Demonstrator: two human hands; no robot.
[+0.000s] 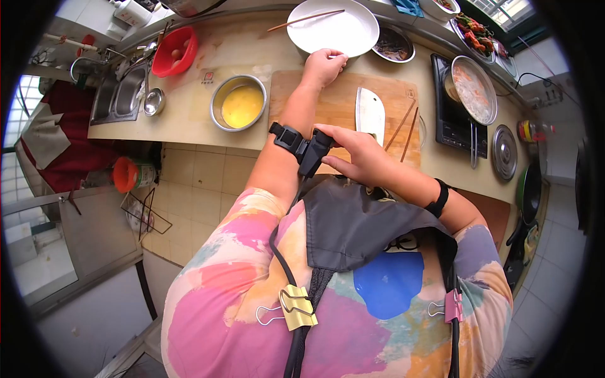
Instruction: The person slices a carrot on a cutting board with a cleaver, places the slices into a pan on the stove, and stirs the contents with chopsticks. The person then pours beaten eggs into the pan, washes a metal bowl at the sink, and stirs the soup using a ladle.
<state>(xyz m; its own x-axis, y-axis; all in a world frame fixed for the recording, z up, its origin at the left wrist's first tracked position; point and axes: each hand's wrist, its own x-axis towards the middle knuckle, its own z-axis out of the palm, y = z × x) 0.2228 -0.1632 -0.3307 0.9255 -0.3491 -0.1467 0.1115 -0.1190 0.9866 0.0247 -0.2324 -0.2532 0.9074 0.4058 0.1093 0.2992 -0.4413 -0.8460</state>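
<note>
My left hand (322,68) is at the near rim of the white bowl (334,33), which stands at the chopping board's (287,91) far edge — whether it grips there I cannot tell — while my right hand (362,153), thumb and fingers parted, touches the black box (314,154) on my left forearm (272,167).

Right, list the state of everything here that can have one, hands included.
Left hand: at the white bowl's rim.
Right hand: on the black device.
White bowl: one chopstick lying across it.
Metal bowl: holding yellow liquid.
Cleaver: lying flat, unheld.
Chopstick pair: lying on the board.
Pan: uncovered, food inside.
Lid: off, on the counter.
Cooktop: on or off, cannot tell.
Red bowl: holding eggs.
</note>
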